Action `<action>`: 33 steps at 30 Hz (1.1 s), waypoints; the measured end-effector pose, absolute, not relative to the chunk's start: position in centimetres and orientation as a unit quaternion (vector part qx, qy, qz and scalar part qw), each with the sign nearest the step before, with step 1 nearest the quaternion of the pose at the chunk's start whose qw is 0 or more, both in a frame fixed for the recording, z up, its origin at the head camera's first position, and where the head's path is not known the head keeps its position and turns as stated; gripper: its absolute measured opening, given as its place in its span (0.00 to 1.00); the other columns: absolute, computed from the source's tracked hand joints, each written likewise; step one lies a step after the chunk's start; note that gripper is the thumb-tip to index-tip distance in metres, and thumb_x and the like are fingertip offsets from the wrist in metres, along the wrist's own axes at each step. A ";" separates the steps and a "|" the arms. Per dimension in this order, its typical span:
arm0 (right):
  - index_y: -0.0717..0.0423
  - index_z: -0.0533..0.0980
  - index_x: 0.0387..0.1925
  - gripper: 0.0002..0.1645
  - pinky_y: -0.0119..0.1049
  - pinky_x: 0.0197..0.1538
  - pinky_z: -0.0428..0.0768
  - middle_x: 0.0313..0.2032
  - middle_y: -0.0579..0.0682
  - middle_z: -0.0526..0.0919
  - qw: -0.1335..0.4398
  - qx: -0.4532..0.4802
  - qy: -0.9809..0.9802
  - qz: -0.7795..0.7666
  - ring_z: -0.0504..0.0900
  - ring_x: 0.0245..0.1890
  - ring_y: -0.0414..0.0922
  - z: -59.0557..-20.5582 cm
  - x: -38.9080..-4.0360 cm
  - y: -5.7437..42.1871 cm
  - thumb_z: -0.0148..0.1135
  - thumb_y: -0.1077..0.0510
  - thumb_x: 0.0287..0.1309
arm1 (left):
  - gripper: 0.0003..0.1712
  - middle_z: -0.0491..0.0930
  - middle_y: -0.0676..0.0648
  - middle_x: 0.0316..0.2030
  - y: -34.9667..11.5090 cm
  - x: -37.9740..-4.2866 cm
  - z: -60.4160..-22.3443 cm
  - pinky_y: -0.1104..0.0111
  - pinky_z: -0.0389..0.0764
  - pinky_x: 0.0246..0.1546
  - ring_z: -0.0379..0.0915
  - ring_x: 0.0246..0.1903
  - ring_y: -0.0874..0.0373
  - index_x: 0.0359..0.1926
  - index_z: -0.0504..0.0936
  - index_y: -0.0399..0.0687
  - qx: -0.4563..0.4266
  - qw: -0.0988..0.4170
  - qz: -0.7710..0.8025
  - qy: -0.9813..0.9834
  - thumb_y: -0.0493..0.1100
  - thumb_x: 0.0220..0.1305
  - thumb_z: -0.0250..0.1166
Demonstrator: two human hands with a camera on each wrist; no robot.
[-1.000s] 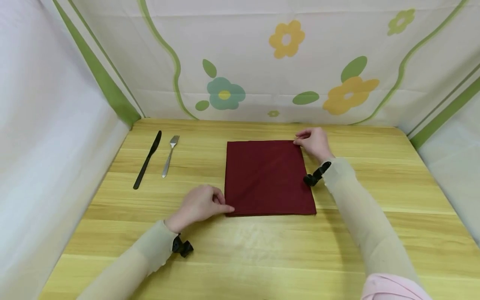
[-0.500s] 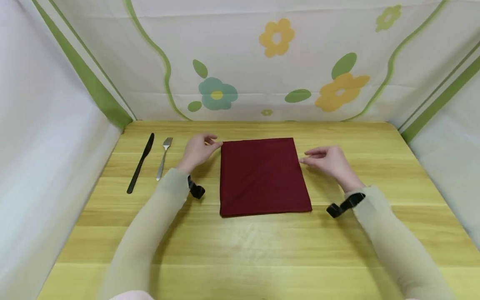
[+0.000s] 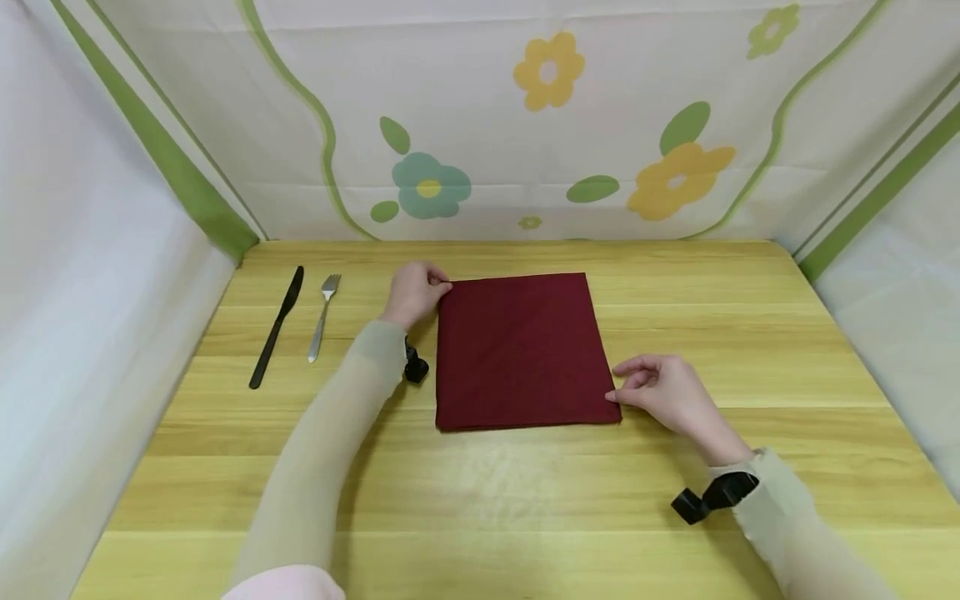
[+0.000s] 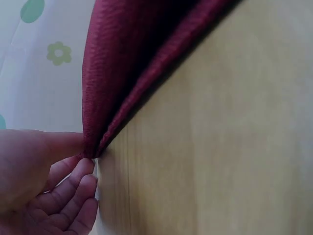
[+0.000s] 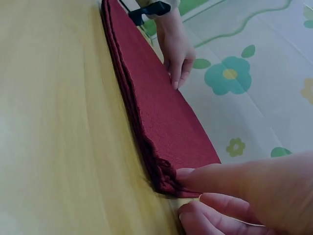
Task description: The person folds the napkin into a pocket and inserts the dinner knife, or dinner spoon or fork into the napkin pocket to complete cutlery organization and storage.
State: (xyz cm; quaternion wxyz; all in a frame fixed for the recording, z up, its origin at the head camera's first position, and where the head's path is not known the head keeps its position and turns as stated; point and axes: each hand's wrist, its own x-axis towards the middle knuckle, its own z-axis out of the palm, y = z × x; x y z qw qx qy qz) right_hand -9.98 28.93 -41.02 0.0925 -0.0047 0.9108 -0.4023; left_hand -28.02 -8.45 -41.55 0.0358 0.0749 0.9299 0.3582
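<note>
A dark red cloth napkin (image 3: 525, 350), folded in layers into a square, lies in the middle of the table in the head view. At its far left corner my left hand (image 3: 417, 293) pinches the cloth between thumb and fingertips; the left wrist view shows the corner gathered at the fingertips (image 4: 86, 166). Near the close right corner is my right hand (image 3: 670, 398), its thumb on top of the cloth and its curled fingers at the edge. In the right wrist view, the layered edge of the napkin (image 5: 161, 112) meets my right thumb.
Left of the napkin, a black knife (image 3: 276, 329) and a silver fork (image 3: 324, 318) lie side by side on the wooden table (image 3: 495, 517). A white flower-patterned curtain (image 3: 480, 108) stands along the table's back edge, with white cloth at both sides.
My left hand has gone from the near left corner to the far left corner and grips it. My right hand has slid from the far right corner down to the near right one.
</note>
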 end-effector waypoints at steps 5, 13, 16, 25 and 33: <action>0.63 0.83 0.47 0.21 0.31 0.31 0.77 0.27 0.47 0.86 0.091 -0.001 0.904 -0.417 0.82 0.27 0.43 -41.1 -9.6 28.6 0.79 0.56 0.55 | 0.06 0.85 0.43 0.39 -8.3 -28.5 -41.8 0.60 0.81 0.42 0.79 0.39 0.51 0.43 0.88 0.41 0.075 0.024 0.358 0.930 0.39 0.70 0.68; 0.63 0.83 0.48 0.21 0.31 0.29 0.79 0.29 0.48 0.86 0.095 -0.004 0.896 -0.434 0.83 0.27 0.44 -41.4 -9.8 28.5 0.78 0.56 0.56 | 0.13 0.83 0.41 0.42 -8.6 -28.4 -41.7 0.56 0.81 0.45 0.79 0.42 0.48 0.52 0.85 0.38 0.087 0.024 0.361 0.928 0.40 0.71 0.67; 0.61 0.84 0.48 0.21 0.32 0.31 0.81 0.32 0.48 0.86 0.077 -0.022 0.898 -0.433 0.85 0.29 0.44 -41.5 -9.8 28.7 0.78 0.54 0.56 | 0.19 0.80 0.40 0.46 -9.1 -27.3 -41.2 0.55 0.79 0.47 0.77 0.45 0.47 0.59 0.80 0.38 0.120 0.016 0.363 0.924 0.40 0.70 0.68; 0.55 0.86 0.48 0.19 0.33 0.43 0.84 0.44 0.47 0.88 0.057 -0.108 0.879 -0.462 0.87 0.41 0.44 -40.6 -9.2 28.6 0.78 0.53 0.57 | 0.14 0.83 0.50 0.50 -11.1 -18.5 -38.7 0.57 0.78 0.55 0.78 0.52 0.54 0.54 0.86 0.44 0.339 0.059 0.348 0.872 0.38 0.68 0.70; 0.43 0.89 0.45 0.17 0.46 0.50 0.80 0.45 0.38 0.87 0.078 -0.142 0.904 -0.395 0.83 0.51 0.43 -41.0 -8.7 29.0 0.78 0.45 0.55 | 0.18 0.82 0.52 0.51 -13.1 -13.0 -40.0 0.59 0.78 0.57 0.77 0.54 0.56 0.53 0.88 0.47 0.394 0.114 0.270 0.871 0.44 0.63 0.75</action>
